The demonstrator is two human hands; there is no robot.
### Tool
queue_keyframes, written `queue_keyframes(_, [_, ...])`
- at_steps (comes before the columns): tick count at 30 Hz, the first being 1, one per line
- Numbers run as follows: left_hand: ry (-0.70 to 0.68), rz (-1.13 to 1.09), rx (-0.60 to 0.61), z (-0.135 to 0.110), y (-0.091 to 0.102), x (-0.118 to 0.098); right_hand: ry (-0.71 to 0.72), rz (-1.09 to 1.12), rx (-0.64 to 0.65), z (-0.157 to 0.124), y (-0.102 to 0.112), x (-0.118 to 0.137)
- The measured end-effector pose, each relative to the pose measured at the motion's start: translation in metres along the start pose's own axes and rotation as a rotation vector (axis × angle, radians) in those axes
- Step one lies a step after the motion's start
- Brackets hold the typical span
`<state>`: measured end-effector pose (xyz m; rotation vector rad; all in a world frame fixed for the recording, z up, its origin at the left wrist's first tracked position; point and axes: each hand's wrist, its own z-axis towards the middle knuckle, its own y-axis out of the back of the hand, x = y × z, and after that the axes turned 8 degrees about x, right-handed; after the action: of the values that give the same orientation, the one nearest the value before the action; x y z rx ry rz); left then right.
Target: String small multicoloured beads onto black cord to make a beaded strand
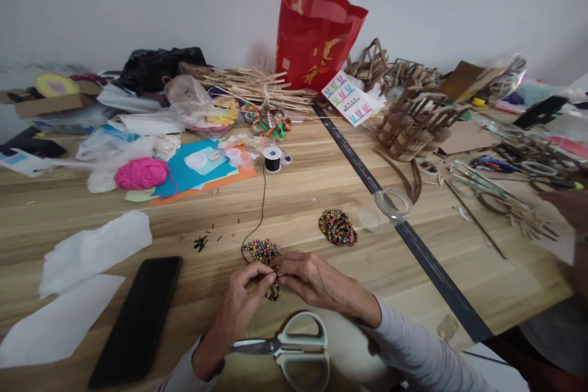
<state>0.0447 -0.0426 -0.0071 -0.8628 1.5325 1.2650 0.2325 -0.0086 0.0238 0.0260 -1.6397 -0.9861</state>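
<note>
My left hand [248, 291] and my right hand [316, 280] meet above the table's near side, fingertips pinched close together on a beaded string [274, 293]. Its small multicoloured beads hang in a short loop beneath my fingers. A black cord [263, 203] runs from a white spool [272, 160] down to my left hand. Just beyond my fingers lies a pile of loose beads [261, 250], and a heap of strung beads [338, 227] sits farther right. White-handled scissors [294, 346] lie in front of me, below my hands. The exact grip of the fingertips on the cord is partly hidden.
A dark phone [138, 321] and white paper sheets [94, 251] lie at the left. Pink yarn [141, 173], a red bag [316, 37] and woven baskets [408, 128] stand toward the back. A clear coil [393, 204] rests on a black strip [441, 275]. Part of another person shows at right.
</note>
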Motion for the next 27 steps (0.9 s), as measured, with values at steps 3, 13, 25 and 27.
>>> queue_keyframes(3, [-0.037,0.100,-0.051,-0.003,0.000,-0.002,0.030,-0.103,0.023,-0.001,0.000,0.002])
queue_keyframes(13, [-0.149,0.251,-0.135,-0.007,-0.004,0.005,0.038,-0.158,0.031,-0.001,-0.002,0.006])
queue_keyframes(25, [-0.128,0.274,0.144,-0.001,0.009,-0.007,-0.032,0.062,-0.024,0.003,0.005,-0.007])
queue_keyframes(27, [-0.175,0.361,0.142,-0.002,0.007,-0.002,-0.037,0.077,-0.012,0.003,0.003,-0.009])
